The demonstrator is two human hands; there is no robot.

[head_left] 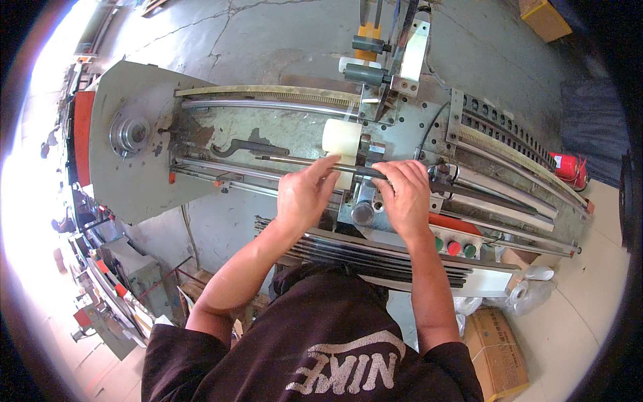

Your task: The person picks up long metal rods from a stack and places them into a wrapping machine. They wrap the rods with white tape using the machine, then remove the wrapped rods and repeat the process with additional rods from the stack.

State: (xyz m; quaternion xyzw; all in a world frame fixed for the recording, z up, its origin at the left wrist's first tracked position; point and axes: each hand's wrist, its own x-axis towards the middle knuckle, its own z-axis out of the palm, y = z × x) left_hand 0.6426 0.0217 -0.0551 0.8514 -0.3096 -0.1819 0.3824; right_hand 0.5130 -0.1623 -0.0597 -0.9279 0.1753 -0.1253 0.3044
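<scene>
A long dark rod (474,195) with a thin bare-metal end (284,159) lies level across the machine. My left hand (305,193) pinches it near the thin end, fingertips closed on the metal. Further right, my right hand (405,194) is wrapped round the dark part. Just beyond my left fingertips sits a cream-white roller (341,137), with a second pale roller partly hidden below the rod. A metal block with a round knob (362,214) stands between my hands. On the machine bed left of the roller rests a dark hook spanner (251,147).
A grey headstock (147,94) with a round chuck (129,135) stands at the left. Nearest my body are several black bars (375,254) and coloured push buttons (454,248). Cardboard boxes (494,352) and a red fire extinguisher (569,170) are at the right.
</scene>
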